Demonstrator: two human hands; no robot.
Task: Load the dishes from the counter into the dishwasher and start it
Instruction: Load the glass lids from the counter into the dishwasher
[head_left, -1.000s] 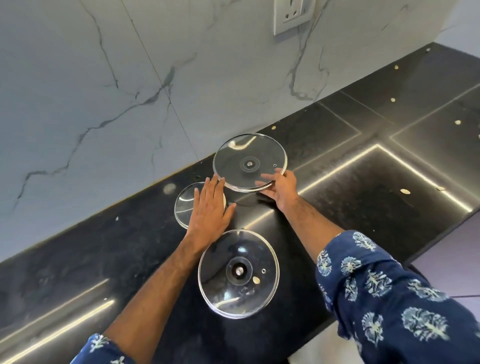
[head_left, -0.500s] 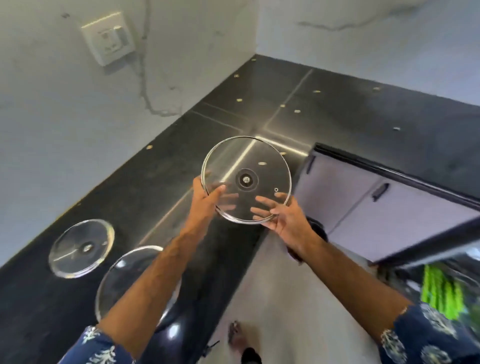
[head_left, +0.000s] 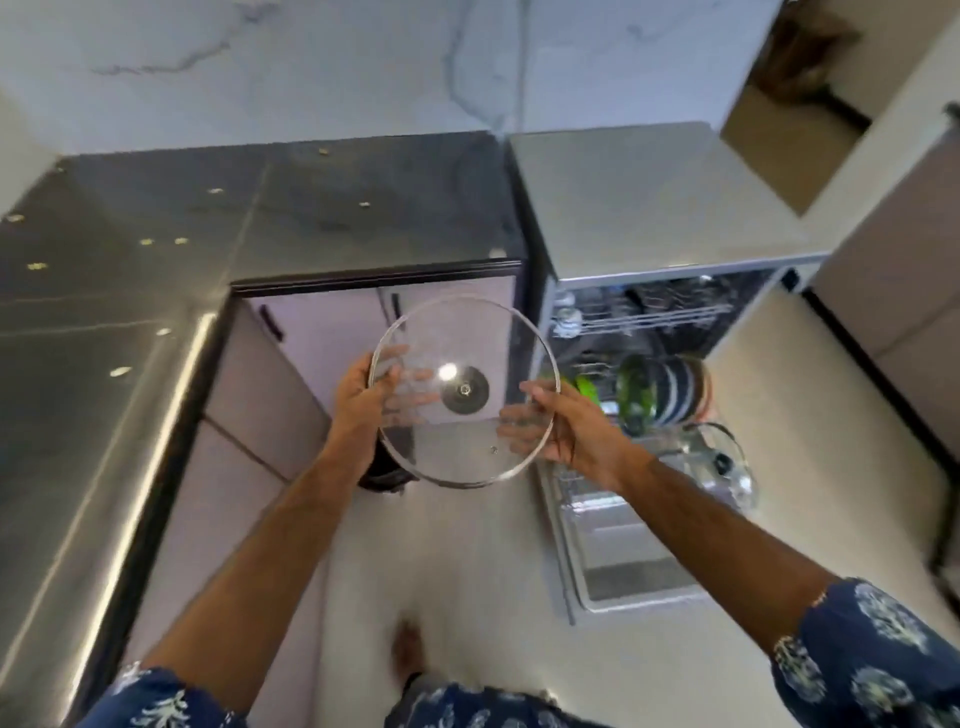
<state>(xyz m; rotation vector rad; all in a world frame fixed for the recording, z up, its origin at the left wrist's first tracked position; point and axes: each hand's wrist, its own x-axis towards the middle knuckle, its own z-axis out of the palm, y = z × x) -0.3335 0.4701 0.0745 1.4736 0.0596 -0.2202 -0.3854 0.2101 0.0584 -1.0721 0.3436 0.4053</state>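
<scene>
We hold glass lid (head_left: 464, 415) aloft | left hand (head_left: 358, 399), right hand (head_left: 566, 431) grip opposite rims | fingers (head_left: 410, 400) spread beneath | dishwasher (head_left: 644, 364) open

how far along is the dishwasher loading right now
Partly done: the open dishwasher already has plates in its lower rack. In hand: a glass lid, held by the left hand and right hand. Left: rack it, shut the door, start.
</scene>
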